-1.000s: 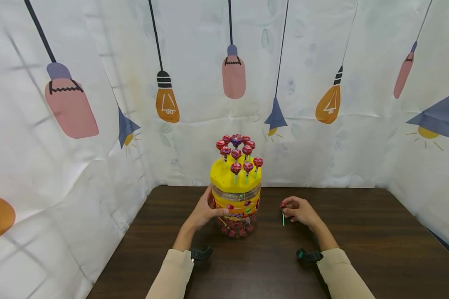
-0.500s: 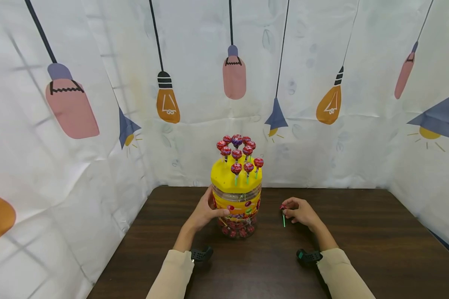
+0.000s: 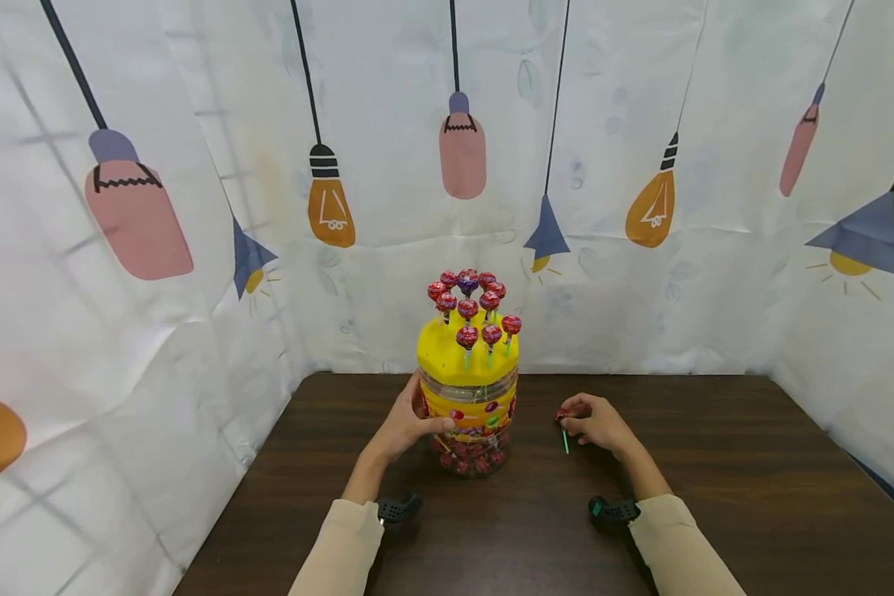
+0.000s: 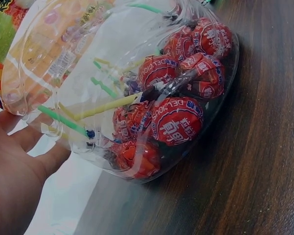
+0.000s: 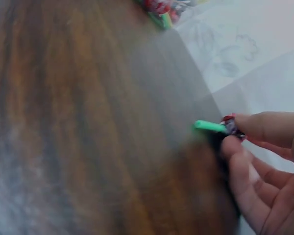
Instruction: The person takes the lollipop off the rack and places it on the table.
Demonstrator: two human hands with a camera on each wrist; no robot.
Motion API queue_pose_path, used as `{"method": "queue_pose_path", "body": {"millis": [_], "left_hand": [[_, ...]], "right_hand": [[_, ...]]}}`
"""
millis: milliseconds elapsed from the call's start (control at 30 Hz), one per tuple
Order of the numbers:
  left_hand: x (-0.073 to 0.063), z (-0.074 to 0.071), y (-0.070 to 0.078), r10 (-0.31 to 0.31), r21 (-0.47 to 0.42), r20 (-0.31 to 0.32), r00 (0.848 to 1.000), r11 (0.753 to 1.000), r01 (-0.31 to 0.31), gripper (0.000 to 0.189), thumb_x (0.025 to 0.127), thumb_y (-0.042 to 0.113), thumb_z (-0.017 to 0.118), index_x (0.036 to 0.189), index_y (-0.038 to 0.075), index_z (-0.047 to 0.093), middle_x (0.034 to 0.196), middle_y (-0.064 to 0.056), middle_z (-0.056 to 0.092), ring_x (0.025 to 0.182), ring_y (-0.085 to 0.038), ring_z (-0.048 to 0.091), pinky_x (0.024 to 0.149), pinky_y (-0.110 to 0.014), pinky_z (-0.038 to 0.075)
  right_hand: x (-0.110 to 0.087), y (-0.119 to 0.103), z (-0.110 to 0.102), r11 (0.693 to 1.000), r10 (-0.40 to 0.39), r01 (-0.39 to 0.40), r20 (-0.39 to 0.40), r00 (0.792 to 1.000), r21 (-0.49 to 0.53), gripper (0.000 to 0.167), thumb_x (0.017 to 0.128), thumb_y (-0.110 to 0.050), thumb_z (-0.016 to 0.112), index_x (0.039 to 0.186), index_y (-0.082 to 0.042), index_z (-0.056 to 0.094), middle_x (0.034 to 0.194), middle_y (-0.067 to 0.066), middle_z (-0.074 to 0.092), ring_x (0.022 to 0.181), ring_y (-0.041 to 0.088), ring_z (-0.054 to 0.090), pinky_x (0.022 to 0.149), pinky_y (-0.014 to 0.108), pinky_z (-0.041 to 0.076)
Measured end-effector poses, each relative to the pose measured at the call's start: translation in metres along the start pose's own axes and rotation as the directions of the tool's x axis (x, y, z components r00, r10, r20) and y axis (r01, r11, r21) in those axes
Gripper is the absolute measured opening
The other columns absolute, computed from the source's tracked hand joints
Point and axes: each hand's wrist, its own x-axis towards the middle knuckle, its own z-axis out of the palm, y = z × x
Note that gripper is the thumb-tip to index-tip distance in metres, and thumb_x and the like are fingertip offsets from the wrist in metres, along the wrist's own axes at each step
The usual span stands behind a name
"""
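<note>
Red, green-sticked lollipop (image 5: 215,127) has tilted slightly.

Cream sleeves (image 3: 340,546), black wrist straps (image 3: 617,511)

In the left wrist view, we read "DELICIOUS" on a red, round lollipop wrapper (image 4: 158,72) inside a clear plastic jar (image 4: 112,41); a second red, round wrapper (image 4: 177,122) shows us "真". The jar's orange-yellow paper label (image 4: 36,41) carries a barcode (image 4: 62,63), its small characters illegible.
</note>
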Motion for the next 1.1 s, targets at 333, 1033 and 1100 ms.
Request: {"method": "queue_pose_path", "body": {"millis": [333, 1033, 1100], "left_hand": [[-0.002, 0.001, -0.001, 0.009, -0.004, -0.002, 1.000, 1.000, -0.009, 0.085, 0.092, 0.021, 0.079, 0.159, 0.026, 0.026, 0.147, -0.011, 0.050, 0.128, -0.019, 0.060, 0.106, -0.033, 0.054], [0.000, 0.000, -0.003, 0.029, -0.023, 0.002, 1.000, 0.999, -0.029, 0.087, 0.092, 0.019, 0.078, 0.160, 0.025, 0.025, 0.146, -0.010, 0.049, 0.128, -0.020, 0.059, 0.106, -0.032, 0.053], [0.000, 0.001, -0.003, 0.029, -0.022, 0.001, 1.000, 0.999, -0.029, 0.087, 0.092, 0.019, 0.078, 0.160, 0.025, 0.024, 0.146, -0.010, 0.049, 0.128, -0.020, 0.059, 0.106, -0.032, 0.053]], "right_hand": [[-0.009, -0.027, -0.015, 0.998, -0.049, 0.050, 0.009, 0.999, -0.050, 0.039, 0.099, -0.020, 0.068, 0.131, 0.001, 0.057, 0.123, 0.023, 0.066, 0.090, 0.026, 0.072, 0.073, 0.037, 0.062], [-0.051, -0.135, 0.000, 0.796, -0.486, 0.558, -0.302, 0.820, 0.234, 0.023, 0.100, -0.008, 0.065, 0.121, 0.000, 0.065, 0.102, -0.003, 0.071, 0.085, 0.015, 0.070, 0.073, 0.030, 0.062], [-0.054, -0.141, 0.005, 0.763, -0.508, 0.593, -0.328, 0.796, 0.257, 0.025, 0.098, -0.003, 0.065, 0.122, 0.002, 0.064, 0.104, -0.001, 0.070, 0.089, 0.015, 0.070, 0.073, 0.029, 0.062]]}}
